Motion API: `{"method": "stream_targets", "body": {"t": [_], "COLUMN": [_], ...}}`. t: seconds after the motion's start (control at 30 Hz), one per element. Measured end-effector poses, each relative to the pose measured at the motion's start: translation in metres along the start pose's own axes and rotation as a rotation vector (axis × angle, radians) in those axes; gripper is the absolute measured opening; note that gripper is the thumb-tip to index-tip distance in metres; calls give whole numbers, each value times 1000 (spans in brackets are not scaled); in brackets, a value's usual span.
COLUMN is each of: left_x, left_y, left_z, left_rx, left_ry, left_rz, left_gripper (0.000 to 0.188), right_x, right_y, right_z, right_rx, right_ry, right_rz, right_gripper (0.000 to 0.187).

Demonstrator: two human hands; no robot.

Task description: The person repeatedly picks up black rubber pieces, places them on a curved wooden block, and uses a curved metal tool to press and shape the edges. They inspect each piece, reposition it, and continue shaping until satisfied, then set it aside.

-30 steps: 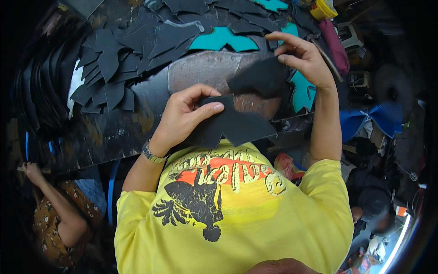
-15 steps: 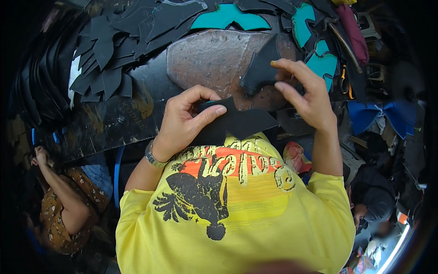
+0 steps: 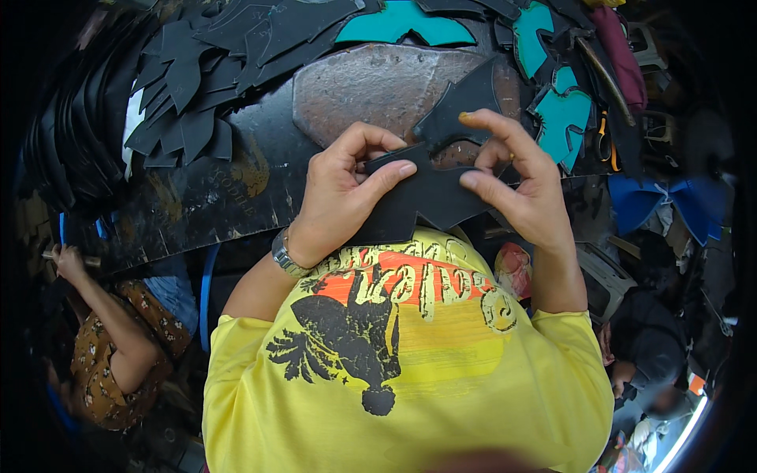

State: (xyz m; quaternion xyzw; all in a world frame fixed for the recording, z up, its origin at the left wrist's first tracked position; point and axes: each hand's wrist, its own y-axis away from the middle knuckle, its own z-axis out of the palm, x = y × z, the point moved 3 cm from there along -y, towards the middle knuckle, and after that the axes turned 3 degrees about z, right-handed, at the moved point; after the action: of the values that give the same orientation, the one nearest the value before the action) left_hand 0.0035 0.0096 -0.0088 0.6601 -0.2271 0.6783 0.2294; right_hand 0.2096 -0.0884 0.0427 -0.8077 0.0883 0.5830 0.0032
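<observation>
My left hand point(image 3: 347, 189) grips a black shoe-upper piece point(image 3: 434, 197) by its upper left edge, thumb on top and fingers behind. The piece is a flat, pointed sheet with notches, held level in front of my chest. At its right side is my right hand point(image 3: 512, 173), fingers apart; the thumb touches or nearly touches the piece's upper edge, and the index fingertip carries a yellowish-brown stain. Just beyond, a second black piece point(image 3: 465, 102) with a curved cut-out lies on a worn brown slab point(image 3: 355, 91).
Overlapping black cut pieces point(image 3: 185, 79) cover the far left of the dark table point(image 3: 260, 158). Turquoise-faced pieces point(image 3: 564, 118) lie at the back and right, near orange-handled scissors point(image 3: 603, 134). Other people sit left, in a brown patterned garment point(image 3: 118, 370), and right, in dark clothing point(image 3: 650, 339).
The black piece in my left hand has shifted slightly right and up. My right hand has come down and inward, its thumb now at the piece's edge.
</observation>
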Motion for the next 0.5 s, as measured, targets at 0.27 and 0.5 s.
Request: {"method": "stream_targets", "body": {"t": [0.27,0.5], "left_x": [12,11], "left_y": [-13,-13], "left_z": [0,3], "left_rx": [-10,-3], "left_ry": [-337,-458], "left_rz": [56,163], "left_gripper": [18,18], "right_x": [23,26], "right_y": [-26,-29], "right_z": [6,12], "right_rx": [101,112], "right_ry": [-50,-16], "right_rz": [-19,39], "right_gripper": [62,63]}}
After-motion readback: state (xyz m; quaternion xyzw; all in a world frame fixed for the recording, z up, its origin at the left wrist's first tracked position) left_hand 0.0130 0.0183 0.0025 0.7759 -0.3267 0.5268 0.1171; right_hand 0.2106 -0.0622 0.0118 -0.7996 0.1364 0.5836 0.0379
